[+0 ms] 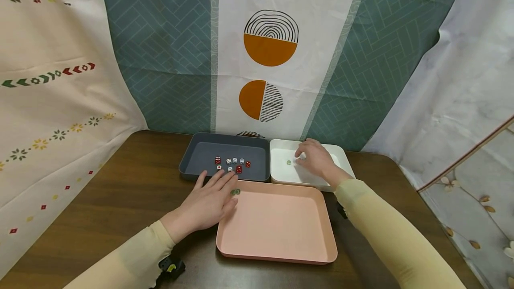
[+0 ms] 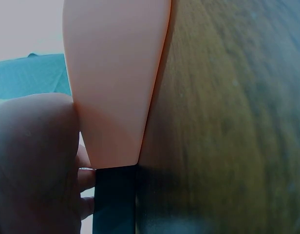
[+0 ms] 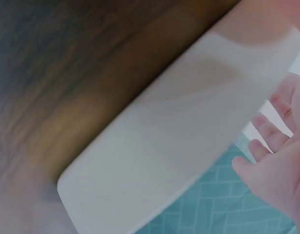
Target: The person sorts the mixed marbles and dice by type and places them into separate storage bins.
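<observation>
My left hand (image 1: 209, 202) reaches over the upper left corner of the pink tray (image 1: 281, 222), fingers extended toward the dark grey tray (image 1: 196, 150). Beside its fingertips, small green translucent pieces (image 1: 235, 191) lie in the pink tray's corner. My right hand (image 1: 315, 157) is over the white tray (image 1: 279, 146), its fingers bent loosely downward. A pale gap shows between thumb and forefinger, and I see no object clearly gripped there. Left of these fingers, another small green piece (image 1: 288, 162) lies in the white tray. The right wrist view shows the hand (image 3: 281, 161) with its fingers apart.
Several red and white dice (image 1: 238, 169) lie in the dark grey tray. All three trays stand close together on a brown wooden table (image 1: 108, 191). Patterned cloth (image 1: 168, 57) hangs behind the table, and light cloths hang at both sides.
</observation>
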Demonstrator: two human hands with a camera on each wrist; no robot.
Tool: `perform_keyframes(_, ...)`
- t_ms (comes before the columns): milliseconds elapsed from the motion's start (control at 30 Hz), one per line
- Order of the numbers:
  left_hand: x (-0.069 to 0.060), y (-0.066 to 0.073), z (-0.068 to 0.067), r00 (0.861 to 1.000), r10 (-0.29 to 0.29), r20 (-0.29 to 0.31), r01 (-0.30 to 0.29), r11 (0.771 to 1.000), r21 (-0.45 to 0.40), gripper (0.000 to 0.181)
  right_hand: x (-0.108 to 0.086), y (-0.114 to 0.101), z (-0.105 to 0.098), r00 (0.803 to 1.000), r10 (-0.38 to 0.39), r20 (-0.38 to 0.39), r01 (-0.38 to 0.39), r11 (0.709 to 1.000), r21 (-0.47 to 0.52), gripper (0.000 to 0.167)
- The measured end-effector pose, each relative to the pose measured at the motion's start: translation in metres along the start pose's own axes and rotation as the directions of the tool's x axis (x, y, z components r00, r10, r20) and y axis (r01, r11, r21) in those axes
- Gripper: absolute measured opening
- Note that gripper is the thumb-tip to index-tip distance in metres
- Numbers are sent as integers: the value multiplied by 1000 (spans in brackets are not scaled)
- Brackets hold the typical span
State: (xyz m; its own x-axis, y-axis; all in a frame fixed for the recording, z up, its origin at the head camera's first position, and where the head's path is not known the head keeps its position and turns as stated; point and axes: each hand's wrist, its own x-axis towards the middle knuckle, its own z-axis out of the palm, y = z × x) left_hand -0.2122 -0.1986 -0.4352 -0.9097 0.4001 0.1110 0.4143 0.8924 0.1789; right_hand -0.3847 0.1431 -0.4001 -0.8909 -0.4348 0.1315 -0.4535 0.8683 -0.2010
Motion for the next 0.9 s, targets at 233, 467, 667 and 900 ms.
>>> perform_keyframes(233, 0, 0, -1, 1000, 3, -1, -3, 1000, -4, 64, -10, -4, -16, 999, -19, -41, 21, 999, 33, 14)
perform_keyframes(467, -1, 1, -2, 1000, 2, 5, -2, 1000, -6, 64, -22, -19, -28, 996, -54, -70, 58, 996, 69, 17)
perform_keyframes(667, -1, 1, -1, 1000, -3, 3, 3, 1000, -10, 65, -36, -40, -31, 990, -106, -91, 115, 988, 102, 16)
perform_keyframes(900, -2, 0, -4, 1000, -1, -23, 1, 1000, -16, 72, -47, -63, -30, 975, -195, -103, 207, 971, 122, 14)
